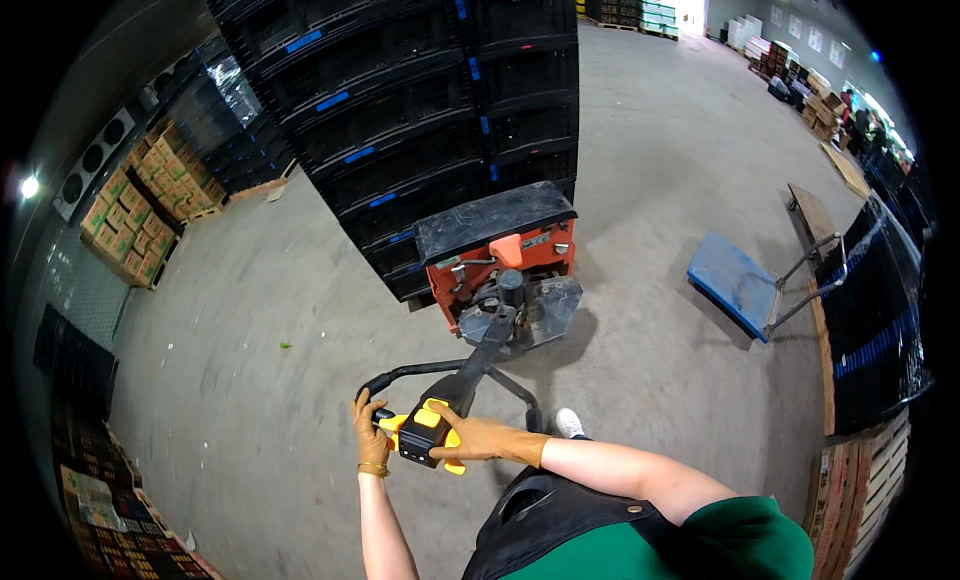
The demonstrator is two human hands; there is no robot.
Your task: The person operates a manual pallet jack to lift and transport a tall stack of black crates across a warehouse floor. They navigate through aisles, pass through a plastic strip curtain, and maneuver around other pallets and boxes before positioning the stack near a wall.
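An electric pallet jack (pixel 497 220) with a red body and scuffed black cover stands in front of me. Its black tiller handle (pixel 462 388) slopes toward me and ends in a control head with yellow controls. My left hand (pixel 370 435), in a tan glove, is closed around the left grip of that head. Across its top and right side lies my right hand (pixel 490 440), also gloved, with the fingers curled over the yellow parts. Beyond the jack rises a tall stack of black plastic crates (pixel 400 130) with blue tabs, which hides the forks.
A blue platform cart (pixel 735 280) stands at the right, near wrapped black crates (pixel 875 320) and wooden pallets (pixel 850 500). Carton stacks (pixel 130 225) line the left wall. Dark crates (pixel 95 490) sit at the lower left. My white shoe (pixel 570 423) shows beside the handle.
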